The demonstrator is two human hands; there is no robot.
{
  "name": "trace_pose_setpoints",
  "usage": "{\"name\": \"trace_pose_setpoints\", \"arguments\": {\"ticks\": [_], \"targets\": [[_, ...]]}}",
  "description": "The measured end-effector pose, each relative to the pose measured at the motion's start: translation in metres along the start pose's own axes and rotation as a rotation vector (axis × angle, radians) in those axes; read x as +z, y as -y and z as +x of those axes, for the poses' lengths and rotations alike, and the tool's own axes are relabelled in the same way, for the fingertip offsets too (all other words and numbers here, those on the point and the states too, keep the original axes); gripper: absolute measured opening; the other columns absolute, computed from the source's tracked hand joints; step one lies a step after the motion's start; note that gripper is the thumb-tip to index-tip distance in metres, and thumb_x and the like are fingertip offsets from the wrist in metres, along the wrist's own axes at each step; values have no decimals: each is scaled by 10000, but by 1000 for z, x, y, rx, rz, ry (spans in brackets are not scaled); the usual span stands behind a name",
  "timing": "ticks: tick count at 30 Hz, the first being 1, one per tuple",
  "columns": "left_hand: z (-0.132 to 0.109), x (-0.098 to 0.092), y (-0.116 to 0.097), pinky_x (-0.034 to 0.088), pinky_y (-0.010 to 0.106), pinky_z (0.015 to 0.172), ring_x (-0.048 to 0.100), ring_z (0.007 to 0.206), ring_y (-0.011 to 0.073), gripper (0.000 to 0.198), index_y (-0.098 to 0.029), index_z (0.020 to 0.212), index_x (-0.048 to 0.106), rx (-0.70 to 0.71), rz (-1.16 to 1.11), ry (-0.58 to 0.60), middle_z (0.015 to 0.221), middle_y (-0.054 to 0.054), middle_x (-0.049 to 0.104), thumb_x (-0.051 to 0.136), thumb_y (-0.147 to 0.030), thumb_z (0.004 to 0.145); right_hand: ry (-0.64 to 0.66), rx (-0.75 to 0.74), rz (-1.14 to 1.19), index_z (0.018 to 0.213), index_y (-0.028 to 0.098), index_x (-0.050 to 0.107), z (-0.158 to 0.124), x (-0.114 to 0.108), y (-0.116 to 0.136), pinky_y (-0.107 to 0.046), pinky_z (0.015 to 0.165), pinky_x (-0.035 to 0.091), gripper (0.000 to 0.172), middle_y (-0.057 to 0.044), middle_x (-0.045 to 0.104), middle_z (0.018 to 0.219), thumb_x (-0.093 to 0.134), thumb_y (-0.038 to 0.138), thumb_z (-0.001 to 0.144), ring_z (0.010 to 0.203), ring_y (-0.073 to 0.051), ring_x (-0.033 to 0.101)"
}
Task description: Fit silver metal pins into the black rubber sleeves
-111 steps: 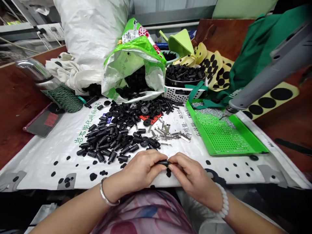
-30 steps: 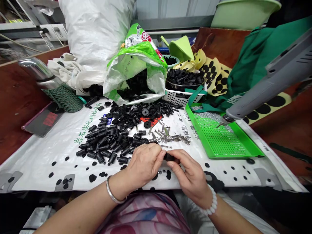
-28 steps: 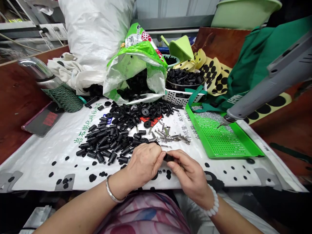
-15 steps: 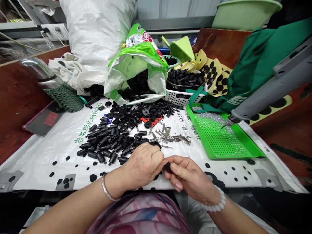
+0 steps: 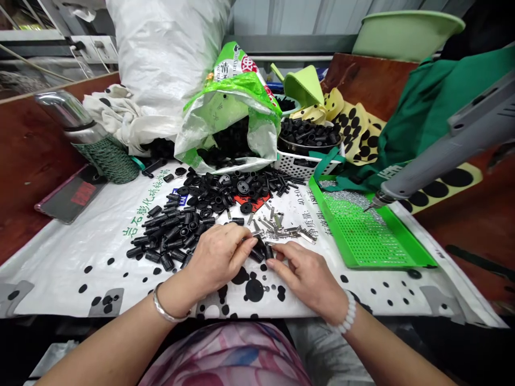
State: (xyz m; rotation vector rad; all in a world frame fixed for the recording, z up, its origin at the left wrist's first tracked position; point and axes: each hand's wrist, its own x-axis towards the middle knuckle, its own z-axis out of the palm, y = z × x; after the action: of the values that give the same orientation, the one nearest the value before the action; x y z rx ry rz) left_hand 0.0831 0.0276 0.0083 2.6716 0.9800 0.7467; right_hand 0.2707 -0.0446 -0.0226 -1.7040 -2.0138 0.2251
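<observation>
My left hand is closed in a pinch, and a thin metal strip shows at its fingertips. Opposite it, the thumb and fingers of my right hand close on a small black plastic sleeve. More black sleeves lie between the two hands, partly hidden by the fingers. Just beyond is a scatter of metal strips. To the left spreads a heap of black ridged sleeves, with round black caps behind it.
At right a green tray holds small silvery parts, with a grey electric screwdriver slanting above it. Behind stand an open green-white bag and a white basket of black parts. A flask and a phone lie left.
My hands were together over a black piece at the near edge. They have parted and moved forward to the metal strips and black sleeves.
</observation>
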Motion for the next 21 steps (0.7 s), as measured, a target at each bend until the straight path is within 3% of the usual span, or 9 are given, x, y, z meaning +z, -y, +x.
{"name": "trace_pose_setpoints", "arguments": {"ticks": [3,7,13,16,21], "targets": [[-2,-1,3,426,277,655,555,673,143,198,-166,837,577,-9,-23,-30,737,31,611,422,-281,885,2,-23,-65,944,166,617,21,-12,2,-280,640,444,227,-60,645,783,463,315,869,700,-170,603],[-6,-2,5,417,276,653,538,658,137,182,-166,838,572,-9,-62,-33,720,25,601,429,-270,882,68,112,-315,917,190,624,76,-21,-7,-292,654,424,236,-58,666,873,427,314,878,754,-185,612],[-16,-13,15,405,265,629,530,645,131,173,-161,818,570,-57,-74,-49,704,23,591,434,-249,877,94,252,-426,839,169,630,154,0,-30,-305,678,410,136,-98,681,809,519,238,804,807,-231,625],[-23,-20,25,401,262,621,525,636,128,168,-157,814,575,-95,-55,-65,694,20,583,442,-242,873,126,267,-449,894,161,616,166,11,-36,-308,690,414,145,-109,678,825,546,201,773,825,-242,627],[-24,-24,35,401,260,617,520,628,129,178,-157,812,579,-121,-55,-61,676,19,573,440,-250,872,139,256,-474,946,147,590,162,17,-38,-313,684,421,200,-138,632,955,488,124,775,846,-253,625]]}}
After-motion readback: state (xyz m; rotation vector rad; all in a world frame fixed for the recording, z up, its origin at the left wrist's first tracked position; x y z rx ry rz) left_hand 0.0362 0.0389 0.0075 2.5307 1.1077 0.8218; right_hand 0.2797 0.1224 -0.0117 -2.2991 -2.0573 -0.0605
